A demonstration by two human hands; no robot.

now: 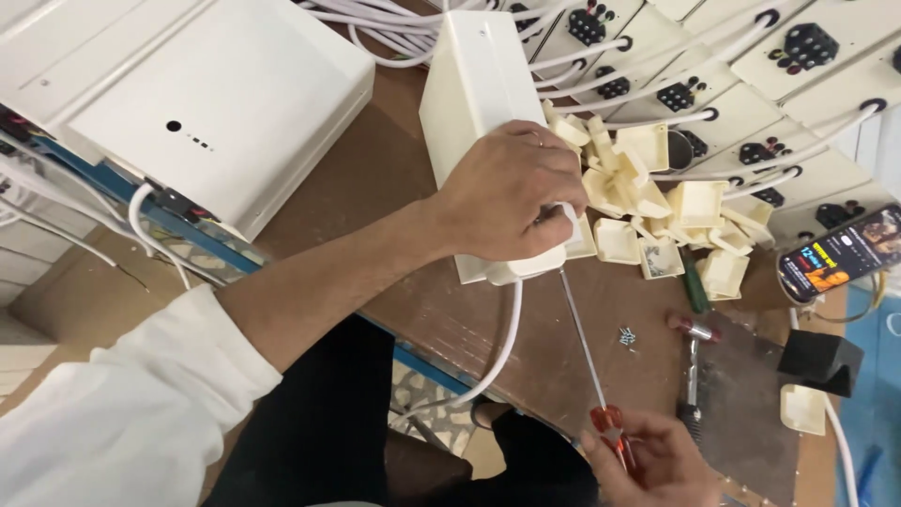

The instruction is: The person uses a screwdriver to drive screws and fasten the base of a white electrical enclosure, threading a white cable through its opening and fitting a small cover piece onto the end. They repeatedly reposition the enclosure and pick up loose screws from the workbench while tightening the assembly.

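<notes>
While the rigid, light plastic box is being clamped by the left hand, the screwdriver is being gripped at its red handle by the right hand.

White sleeve pushed up the left forearm, black trousers, bare hands.

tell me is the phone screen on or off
On: the phone at the right edge of the bench shows a bright, coloured display.

bright, even overhead light, soft shadows on the workbench, slight motion blur, wide-angle stretch at the edges.
</notes>
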